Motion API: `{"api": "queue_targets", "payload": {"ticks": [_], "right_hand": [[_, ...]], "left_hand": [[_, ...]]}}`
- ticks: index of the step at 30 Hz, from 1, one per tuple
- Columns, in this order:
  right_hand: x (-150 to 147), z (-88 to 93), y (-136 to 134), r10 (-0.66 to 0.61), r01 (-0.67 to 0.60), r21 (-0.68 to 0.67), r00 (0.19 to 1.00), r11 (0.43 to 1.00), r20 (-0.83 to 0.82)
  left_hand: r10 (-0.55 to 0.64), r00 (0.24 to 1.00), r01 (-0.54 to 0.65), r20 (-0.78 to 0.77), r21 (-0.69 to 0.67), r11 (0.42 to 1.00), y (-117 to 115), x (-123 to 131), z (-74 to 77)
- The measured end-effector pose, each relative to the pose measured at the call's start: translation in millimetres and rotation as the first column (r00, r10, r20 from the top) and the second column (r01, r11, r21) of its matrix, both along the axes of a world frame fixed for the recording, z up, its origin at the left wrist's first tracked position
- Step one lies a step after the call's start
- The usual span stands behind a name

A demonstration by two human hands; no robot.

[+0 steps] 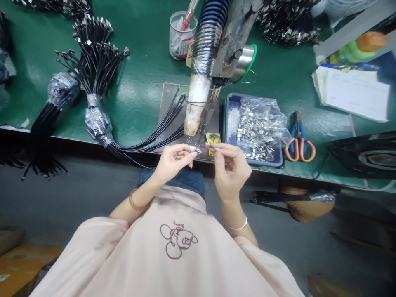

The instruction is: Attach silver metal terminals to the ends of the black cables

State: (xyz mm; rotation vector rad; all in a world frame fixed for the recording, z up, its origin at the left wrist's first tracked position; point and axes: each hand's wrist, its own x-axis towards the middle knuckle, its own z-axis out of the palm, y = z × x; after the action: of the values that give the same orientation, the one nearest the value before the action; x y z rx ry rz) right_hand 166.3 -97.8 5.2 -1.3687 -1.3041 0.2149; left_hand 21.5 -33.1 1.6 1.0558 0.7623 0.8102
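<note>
Cable bundles: two taped bundles of black cables [93,82] lay on the left of the bench, their wrapped ends silvery; more ran off the top-left edge, too cut off to count.
Loose cables: a fan of black leads [163,123] ran from the second bundle across a grey plate [169,93] towards the hands.
Left hand: the left hand [171,161] was curled, fingers together, pinching a small metal shell [194,149] at the fingertips, just at the bench edge.
Right hand: the right hand [230,167] had thumb and forefinger closed together just beside the shell; what they pinched was too small to tell.
Fixture: one ribbed hose [208,37] dropped to a pale nozzle [194,109] above the plate.
Cup: one clear cup [181,35] stood behind it.
Tray: one blue tray [230,103] held a plastic bag of many small metal pieces [260,126], uncountable.
Scissors: one pair, orange-handled [299,142], right of the tray.
Papers: a stack [352,90] at far right, blurred.
Surface: a green mat [139,95] covered the bench.
Room: grey floor [77,198] lay below.
</note>
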Motion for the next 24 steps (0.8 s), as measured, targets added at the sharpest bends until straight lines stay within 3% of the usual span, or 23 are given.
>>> {"api": "queue_targets", "payload": {"ticks": [3,10,16,24], "right_hand": [[-1,-0.2,-1,0.026,-0.045,0.079,0.975,0.996,0.223],[2,-7.1,4,0.011,-0.009,-0.017,0.995,1.0,0.095],[6,-6.1,8,0.025,-0.052,0.077,0.948,0.996,0.317],[7,-10.1,14,-0.008,-0.077,0.154,0.874,0.985,0.485]], "left_hand": [[0.034,0.999,-0.034,-0.009,0.0,0.999,2,3,-0.4],[0.024,1.0,-0.024,0.02,-0.01,1.0,8,6,0.3],[0.051,0.999,-0.051,0.007,-0.021,0.998,11,9,2.6],[0.106,0.994,-0.106,-0.016,0.012,0.994,13,13,4.5]]}}
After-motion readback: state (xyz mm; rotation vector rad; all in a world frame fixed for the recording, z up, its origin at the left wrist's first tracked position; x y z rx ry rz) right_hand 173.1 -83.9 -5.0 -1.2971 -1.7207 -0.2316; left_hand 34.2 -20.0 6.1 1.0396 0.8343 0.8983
